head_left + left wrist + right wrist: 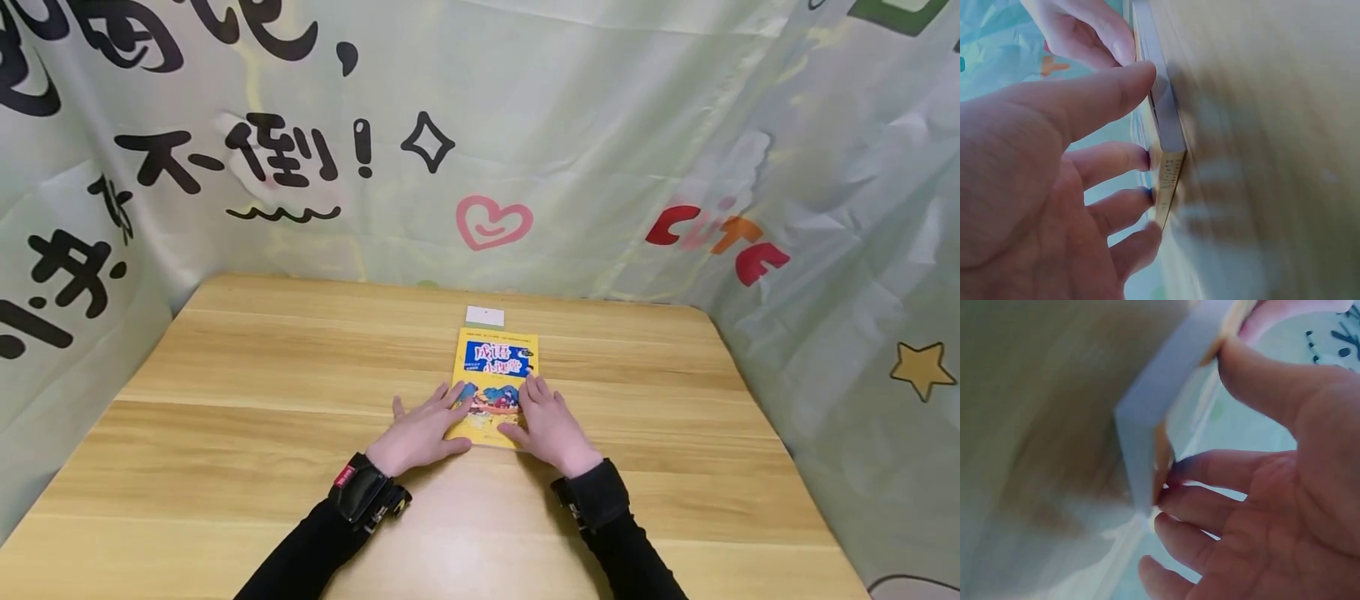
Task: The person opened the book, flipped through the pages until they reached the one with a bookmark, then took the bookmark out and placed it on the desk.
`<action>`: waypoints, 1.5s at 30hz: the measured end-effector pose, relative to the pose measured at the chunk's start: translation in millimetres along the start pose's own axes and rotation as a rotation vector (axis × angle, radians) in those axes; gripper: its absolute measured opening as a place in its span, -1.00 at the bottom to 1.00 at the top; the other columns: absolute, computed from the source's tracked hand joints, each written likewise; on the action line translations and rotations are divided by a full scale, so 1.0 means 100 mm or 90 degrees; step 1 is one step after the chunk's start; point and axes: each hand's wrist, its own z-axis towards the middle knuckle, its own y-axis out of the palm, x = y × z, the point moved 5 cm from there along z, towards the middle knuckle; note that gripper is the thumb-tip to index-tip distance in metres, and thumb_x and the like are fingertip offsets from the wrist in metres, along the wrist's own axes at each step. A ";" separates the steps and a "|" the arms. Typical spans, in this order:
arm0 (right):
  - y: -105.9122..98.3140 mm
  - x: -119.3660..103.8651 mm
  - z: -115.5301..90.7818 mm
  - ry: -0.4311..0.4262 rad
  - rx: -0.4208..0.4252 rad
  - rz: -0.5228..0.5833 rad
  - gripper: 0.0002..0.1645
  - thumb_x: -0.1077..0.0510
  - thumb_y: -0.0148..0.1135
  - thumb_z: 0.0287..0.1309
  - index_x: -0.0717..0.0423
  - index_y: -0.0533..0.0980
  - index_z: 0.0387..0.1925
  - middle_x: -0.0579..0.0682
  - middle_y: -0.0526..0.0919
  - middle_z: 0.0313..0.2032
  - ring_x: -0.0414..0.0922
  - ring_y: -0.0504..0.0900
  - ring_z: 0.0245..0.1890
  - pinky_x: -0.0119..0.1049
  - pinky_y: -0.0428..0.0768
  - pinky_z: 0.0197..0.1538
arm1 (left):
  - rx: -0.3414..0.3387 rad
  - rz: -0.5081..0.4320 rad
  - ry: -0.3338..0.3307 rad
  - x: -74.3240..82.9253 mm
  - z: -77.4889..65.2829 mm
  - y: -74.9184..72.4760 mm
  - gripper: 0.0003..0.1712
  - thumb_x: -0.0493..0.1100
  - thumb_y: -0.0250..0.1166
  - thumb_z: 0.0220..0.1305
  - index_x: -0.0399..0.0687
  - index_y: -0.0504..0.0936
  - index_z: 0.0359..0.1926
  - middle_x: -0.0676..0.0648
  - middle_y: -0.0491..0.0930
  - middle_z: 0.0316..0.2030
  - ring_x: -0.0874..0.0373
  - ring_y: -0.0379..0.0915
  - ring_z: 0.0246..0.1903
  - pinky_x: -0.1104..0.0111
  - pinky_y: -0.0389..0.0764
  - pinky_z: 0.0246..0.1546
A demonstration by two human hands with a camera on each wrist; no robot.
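A thick yellow book [492, 398] with a blue title panel and a colourful cartoon picture lies flat on the wooden table. My left hand [420, 432] rests its spread fingertips on the book's left side, its thumb by the near edge. On the other side, my right hand [557, 433] lays its extended fingers over the right part of the cover. The left wrist view shows the spine [1169, 184] beside the left fingertips. From the right wrist, the pale page edges [1138, 450] appear under the right fingertips. Parts of the cover are hidden beneath both hands.
Just beyond the book's far edge, a small white card or box [485, 317] sits on the wooden table [262, 400]. Printed fabric [585, 150] hangs along the table's back and sides. Dark straps with small devices circle both wrists.
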 end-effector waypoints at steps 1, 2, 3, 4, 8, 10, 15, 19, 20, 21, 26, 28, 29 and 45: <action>0.00 -0.04 -0.02 -0.006 -0.003 0.002 -0.05 -0.28 0.06 0.05 0.34 0.14 0.25 0.27 0.10 0.31 0.17 0.06 0.33 0.14 0.15 0.27 | 0.007 0.002 -0.001 -0.01 -0.03 0.00 -0.24 0.26 0.08 0.14 0.14 0.13 0.32 0.00 -0.07 0.39 -0.03 -0.11 0.36 -0.48 -0.18 -0.01; 0.01 -0.07 -0.04 -0.011 -0.005 0.001 -0.03 -0.30 0.08 0.03 0.33 0.16 0.24 0.27 0.11 0.30 0.16 0.07 0.33 0.13 0.13 0.29 | 0.014 0.004 -0.003 -0.01 -0.06 -0.01 -0.23 0.25 0.10 0.12 0.12 0.15 0.31 -0.01 -0.04 0.38 -0.04 -0.07 0.35 -0.47 -0.15 -0.01; 0.01 -0.10 -0.05 -0.017 -0.007 0.001 -0.02 -0.31 0.09 0.00 0.32 0.17 0.24 0.27 0.12 0.30 0.15 0.08 0.33 0.12 0.13 0.29 | 0.019 0.006 -0.006 -0.02 -0.10 -0.01 -0.22 0.25 0.11 0.11 0.10 0.16 0.30 -0.03 -0.02 0.37 -0.04 -0.03 0.34 -0.46 -0.13 0.00; 0.02 -0.13 -0.06 -0.023 -0.012 0.004 -0.01 -0.33 0.11 -0.03 0.31 0.18 0.23 0.27 0.12 0.30 0.14 0.09 0.32 0.10 0.12 0.31 | 0.023 0.006 -0.011 -0.02 -0.13 -0.01 -0.22 0.25 0.13 0.09 0.08 0.18 0.29 -0.04 0.01 0.37 -0.04 0.00 0.33 -0.45 -0.10 0.01; 0.03 -0.22 -0.11 -0.046 -0.031 0.010 0.05 -0.37 0.17 -0.14 0.28 0.22 0.22 0.27 0.14 0.29 0.13 0.10 0.32 0.07 0.09 0.33 | 0.030 0.014 -0.022 0.00 -0.25 -0.04 -0.18 0.24 0.21 0.02 0.01 0.25 0.26 -0.13 0.09 0.33 -0.07 0.07 0.30 -0.40 -0.01 0.04; 0.03 -0.26 -0.13 -0.059 -0.035 0.012 0.06 -0.37 0.19 -0.17 0.28 0.24 0.21 0.28 0.15 0.29 0.14 0.11 0.32 0.08 0.09 0.32 | 0.033 0.021 -0.022 0.02 -0.28 -0.05 -0.17 0.24 0.25 -0.02 -0.04 0.29 0.24 -0.17 0.13 0.31 -0.09 0.10 0.28 -0.38 0.02 0.06; 0.02 -0.30 -0.14 -0.074 -0.013 0.013 0.04 -0.36 0.23 -0.21 0.29 0.29 0.17 0.30 0.20 0.26 0.15 0.15 0.30 0.08 0.10 0.32 | 0.051 0.042 -0.014 0.06 -0.30 -0.07 -0.15 0.22 0.29 -0.07 -0.10 0.33 0.21 -0.22 0.19 0.27 -0.10 0.14 0.27 -0.33 0.05 0.10; 0.02 -0.30 -0.16 -0.080 -0.007 0.014 -0.01 -0.34 0.27 -0.24 0.23 0.34 0.15 0.25 0.25 0.24 0.16 0.21 0.27 0.07 0.18 0.29 | 0.059 0.049 -0.014 0.06 -0.30 -0.06 -0.16 0.22 0.29 -0.07 -0.10 0.35 0.19 -0.22 0.21 0.27 -0.09 0.15 0.26 -0.31 0.07 0.11; 0.01 -0.30 -0.17 -0.081 -0.011 0.016 -0.01 -0.33 0.28 -0.25 0.21 0.35 0.14 0.23 0.26 0.24 0.17 0.22 0.26 0.08 0.20 0.27 | 0.061 0.051 -0.013 0.06 -0.29 -0.05 -0.17 0.22 0.29 -0.07 -0.10 0.36 0.19 -0.22 0.22 0.26 -0.09 0.15 0.26 -0.31 0.07 0.11; 0.01 -0.30 -0.18 -0.084 -0.016 0.019 -0.01 -0.33 0.29 -0.27 0.19 0.35 0.14 0.22 0.27 0.24 0.18 0.23 0.25 0.09 0.22 0.26 | 0.062 0.052 -0.014 0.06 -0.30 -0.05 -0.16 0.22 0.29 -0.08 -0.10 0.36 0.19 -0.22 0.22 0.26 -0.09 0.15 0.26 -0.31 0.07 0.11; 0.01 -0.31 -0.24 -0.107 -0.055 0.015 0.05 -0.30 0.38 -0.37 0.13 0.32 0.18 0.18 0.23 0.27 0.17 0.22 0.26 0.10 0.23 0.25 | 0.061 0.062 -0.010 0.08 -0.31 -0.05 -0.15 0.22 0.32 -0.12 -0.12 0.38 0.17 -0.24 0.25 0.24 -0.11 0.18 0.24 -0.32 0.07 0.10; 0.01 -0.31 -0.25 -0.118 -0.065 0.010 0.06 -0.28 0.39 -0.38 0.11 0.31 0.19 0.18 0.21 0.28 0.14 0.20 0.28 0.08 0.22 0.26 | 0.059 0.065 -0.010 0.09 -0.32 -0.06 -0.16 0.22 0.33 -0.12 -0.13 0.39 0.16 -0.25 0.27 0.23 -0.12 0.19 0.23 -0.32 0.07 0.10; 0.01 -0.31 -0.25 -0.122 -0.068 0.012 0.05 -0.27 0.40 -0.37 0.11 0.30 0.20 0.18 0.20 0.29 0.13 0.19 0.28 0.07 0.23 0.26 | 0.058 0.068 -0.010 0.10 -0.33 -0.06 -0.15 0.22 0.32 -0.12 -0.13 0.39 0.16 -0.25 0.27 0.23 -0.12 0.19 0.23 -0.32 0.07 0.10; -0.02 -0.23 -0.26 -0.139 -0.107 0.092 -0.23 -0.19 0.37 -0.25 -0.01 0.45 0.07 0.09 0.27 0.26 0.06 0.23 0.28 0.02 0.25 0.26 | 0.068 0.087 -0.010 0.12 -0.34 -0.05 -0.08 0.28 0.32 -0.16 -0.15 0.36 0.18 -0.28 0.26 0.23 -0.19 0.25 0.18 -0.31 0.09 0.09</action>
